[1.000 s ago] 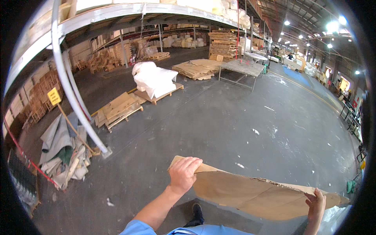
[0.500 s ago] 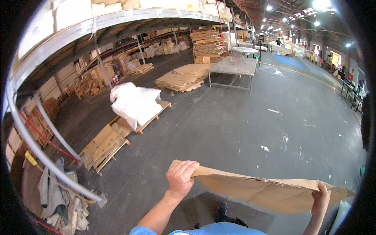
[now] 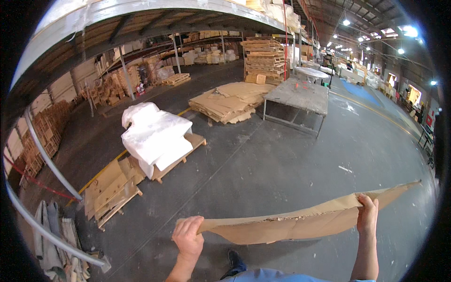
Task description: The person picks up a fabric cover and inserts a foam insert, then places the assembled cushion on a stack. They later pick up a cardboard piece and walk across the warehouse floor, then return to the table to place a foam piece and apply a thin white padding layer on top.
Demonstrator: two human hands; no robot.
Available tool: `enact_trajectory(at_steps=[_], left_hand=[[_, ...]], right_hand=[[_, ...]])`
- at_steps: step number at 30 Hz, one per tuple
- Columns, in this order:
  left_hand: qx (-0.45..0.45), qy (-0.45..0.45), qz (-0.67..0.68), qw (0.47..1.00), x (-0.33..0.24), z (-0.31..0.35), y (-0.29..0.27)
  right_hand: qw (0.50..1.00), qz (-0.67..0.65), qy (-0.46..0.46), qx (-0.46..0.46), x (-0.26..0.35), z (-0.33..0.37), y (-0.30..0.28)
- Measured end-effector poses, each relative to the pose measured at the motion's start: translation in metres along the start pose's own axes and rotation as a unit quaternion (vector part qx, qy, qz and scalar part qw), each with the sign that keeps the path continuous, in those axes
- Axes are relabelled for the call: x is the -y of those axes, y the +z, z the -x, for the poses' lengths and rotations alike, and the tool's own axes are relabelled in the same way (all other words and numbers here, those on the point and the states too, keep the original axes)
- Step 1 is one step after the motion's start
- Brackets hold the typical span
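Two hands (image 3: 188, 236) (image 3: 368, 215), each grip closed, hold cardboard (image 3: 291, 229) over grey floor (image 3: 263, 174); a table (image 3: 298, 96) and stacked pallets (image 3: 263, 55) stand beyond.

Our left hand (image 3: 189, 237) wraps the left end of the cardboard sheet (image 3: 282, 228); our right hand (image 3: 367, 213) clasps its upper edge, short of the right tip. Below it, our left forearm (image 3: 180, 270) slants; our right forearm (image 3: 365, 257) stands nearly upright.

Floor (image 3: 263, 174) open beyond cardboard (image 3: 296, 228); white bundle (image 3: 157, 136) left, table (image 3: 296, 96) ahead.
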State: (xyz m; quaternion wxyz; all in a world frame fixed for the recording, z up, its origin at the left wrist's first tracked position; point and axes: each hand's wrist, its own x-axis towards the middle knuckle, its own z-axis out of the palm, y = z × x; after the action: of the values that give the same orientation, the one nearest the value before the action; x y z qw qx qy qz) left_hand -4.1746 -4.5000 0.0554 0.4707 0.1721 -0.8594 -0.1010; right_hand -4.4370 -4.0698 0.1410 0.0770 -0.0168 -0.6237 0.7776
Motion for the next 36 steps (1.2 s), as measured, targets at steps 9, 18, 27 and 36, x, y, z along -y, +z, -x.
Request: enact_trajectory(at_steps=[9, 18, 27, 36], left_hand=[[0.027, 0.048, 0.038, 0.998, 0.126, -0.236, 0.215], [-0.001, -0.050, -0.026, 0.998, 0.259, -0.395, 0.430], [0.041, -0.205, -0.153, 0.966, 0.376, -0.467, 0.559], [0.078, -0.216, -0.069, 0.971, 0.482, -0.627, 0.730]], right_hand=[[0.994, -0.030, -0.100, -0.023, -0.037, -0.230, 0.207], [0.989, 0.062, -0.118, 0.068, -0.117, -0.521, 0.496], [0.912, 0.117, -0.119, 0.374, -0.190, -0.720, 0.900], [0.858, 0.063, -0.248, 0.445, -0.187, -0.861, 1.166]])
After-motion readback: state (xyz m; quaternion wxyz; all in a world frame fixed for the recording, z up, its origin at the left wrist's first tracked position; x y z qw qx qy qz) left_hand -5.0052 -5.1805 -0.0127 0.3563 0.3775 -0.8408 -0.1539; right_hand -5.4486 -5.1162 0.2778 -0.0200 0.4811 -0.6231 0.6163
